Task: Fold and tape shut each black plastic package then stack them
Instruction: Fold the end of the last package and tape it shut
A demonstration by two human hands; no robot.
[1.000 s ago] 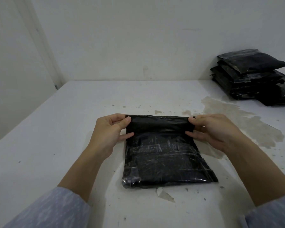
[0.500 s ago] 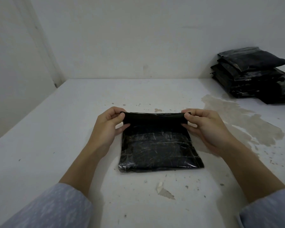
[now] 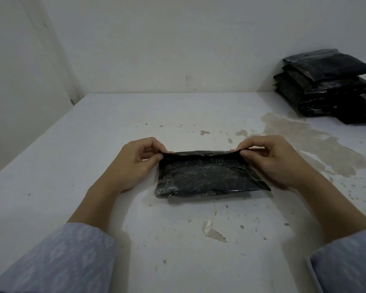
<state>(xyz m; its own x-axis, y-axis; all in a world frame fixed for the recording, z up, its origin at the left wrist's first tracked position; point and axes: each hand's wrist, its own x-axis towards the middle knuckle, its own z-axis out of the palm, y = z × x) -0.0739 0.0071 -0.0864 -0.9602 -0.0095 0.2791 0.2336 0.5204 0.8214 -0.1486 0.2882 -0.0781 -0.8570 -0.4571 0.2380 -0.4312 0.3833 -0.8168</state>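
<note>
On the stained white table (image 3: 93, 155) lies a black plastic package (image 3: 207, 178), its contents hidden by the dark film; the left hand (image 3: 133, 163) and right hand (image 3: 270, 159) each pinch a far corner of its folded top edge. At the far right a stack of black packages (image 3: 325, 85) is cut off by the frame edge.

White table (image 3: 93, 144), surface chipped and speckled. Large brownish stain (image 3: 317, 149) toward its right side. Paint flake (image 3: 212, 231) near its front centre.

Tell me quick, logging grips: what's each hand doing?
Left hand: pinching the package's left top corner.
Right hand: pinching its right top corner.
</note>
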